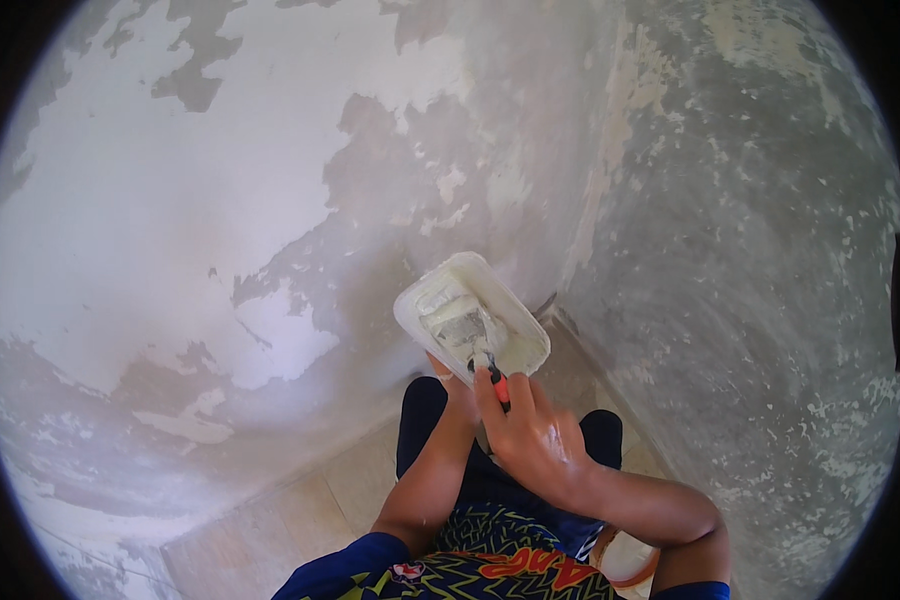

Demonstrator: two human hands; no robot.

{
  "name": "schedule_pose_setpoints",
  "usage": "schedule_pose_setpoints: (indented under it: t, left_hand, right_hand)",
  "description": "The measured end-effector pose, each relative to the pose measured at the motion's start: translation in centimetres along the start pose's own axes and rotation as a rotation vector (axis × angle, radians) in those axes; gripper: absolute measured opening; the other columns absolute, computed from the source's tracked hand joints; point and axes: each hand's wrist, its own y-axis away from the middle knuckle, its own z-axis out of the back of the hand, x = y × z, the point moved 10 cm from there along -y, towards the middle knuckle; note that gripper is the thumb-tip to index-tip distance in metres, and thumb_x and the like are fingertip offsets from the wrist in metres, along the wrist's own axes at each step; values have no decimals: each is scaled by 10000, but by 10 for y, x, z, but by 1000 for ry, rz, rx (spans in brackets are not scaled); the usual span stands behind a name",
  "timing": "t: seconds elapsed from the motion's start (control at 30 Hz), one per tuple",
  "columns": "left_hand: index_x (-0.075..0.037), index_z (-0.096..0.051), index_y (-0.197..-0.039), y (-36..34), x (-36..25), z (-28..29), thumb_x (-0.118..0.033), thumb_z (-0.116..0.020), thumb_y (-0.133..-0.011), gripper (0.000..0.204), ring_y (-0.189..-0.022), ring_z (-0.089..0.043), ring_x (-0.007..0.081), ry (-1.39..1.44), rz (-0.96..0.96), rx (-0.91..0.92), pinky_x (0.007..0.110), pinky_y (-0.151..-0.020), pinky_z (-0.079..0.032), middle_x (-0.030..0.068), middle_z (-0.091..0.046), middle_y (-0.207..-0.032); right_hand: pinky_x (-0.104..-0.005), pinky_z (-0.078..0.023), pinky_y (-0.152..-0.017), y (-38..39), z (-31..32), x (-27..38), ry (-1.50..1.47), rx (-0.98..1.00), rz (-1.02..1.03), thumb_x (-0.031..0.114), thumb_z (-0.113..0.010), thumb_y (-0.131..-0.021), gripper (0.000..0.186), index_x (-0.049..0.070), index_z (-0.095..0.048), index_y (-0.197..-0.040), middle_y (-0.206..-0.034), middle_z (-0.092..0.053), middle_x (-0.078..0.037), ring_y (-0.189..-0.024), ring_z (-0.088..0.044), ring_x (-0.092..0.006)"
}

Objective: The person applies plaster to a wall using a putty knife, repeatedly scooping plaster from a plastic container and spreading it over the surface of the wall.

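In front of my knees is a pale rectangular plastic tub [522, 345], tilted, with white putty [444, 292] inside. My left hand [459, 393] grips the tub from its near underside; most of its fingers are hidden by the tub. The fingers of my right hand [532, 432] are closed around the red and black handle of a putty knife [459, 330]. Its flat blade, smeared with putty, lies inside the tub against the white mass. White smears show on the back of my right hand.
A grey wall [370, 190] with white putty patches rises ahead and left. Another grey wall [740, 260] stands close on the right, meeting it in a corner. Beige tiles [300, 505] cover the floor. A white bucket with an orange rim [628, 560] sits beside my right elbow.
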Motion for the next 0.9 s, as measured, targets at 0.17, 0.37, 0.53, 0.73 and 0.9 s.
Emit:
schedule_pose_setpoints:
  t: [0.17, 0.37, 0.53, 0.73, 0.9]
  left_hand:
    - [-74, -505, -1445, -3, -9, -7, -462, -462, -1075, 538, -1177, -652, 237, -130, 21, 244, 406, -981, -575, 109, -613, -1358]
    - [-62, -463, -1500, 1, -20, -3, -446, -444, -1072, 576, -1230, -646, 286, -33, 20, 159, 444, -1032, -558, 125, -594, -1423]
    - [-87, -438, -1534, -1, -16, -14, -545, -487, -1023, 688, -1279, -610, 307, 58, 109, 150, 482, -1054, -534, 137, -573, -1452]
    - [-69, -451, -1510, 8, -22, -54, -589, -400, -1052, 694, -1201, -644, 294, 2, 199, 222, 469, -1001, -557, 148, -608, -1376]
    - [-70, -458, -1503, 0, -5, -27, -667, -305, -1056, 761, -1149, -657, 306, 13, 252, 209, 488, -989, -555, 147, -615, -1350]
  right_hand:
    - [-323, -526, -524, -17, 16, -40, -277, -81, -153, 69, -706, -833, 357, 27, -695, -1187, -832, -620, -92, -677, -684, -240]
    - [-359, -509, -579, -19, 18, -98, -798, -81, -411, 121, -737, -896, 182, -6, -740, -1026, -722, -686, -136, -601, -679, -264]
    - [-357, -509, -598, 12, -47, -115, -1106, 132, -724, 141, -754, -894, 190, -3, -757, -1019, -760, -701, -187, -603, -673, -281]
    - [-387, -530, -579, 2, 12, -77, -461, -293, -243, 80, -711, -884, 315, 47, -734, -1196, -819, -658, -126, -658, -677, -265]
    - [-386, -541, -516, 15, -30, -26, -165, -47, -101, 27, -650, -819, 524, 101, -664, -1337, -896, -579, -101, -645, -661, -268]
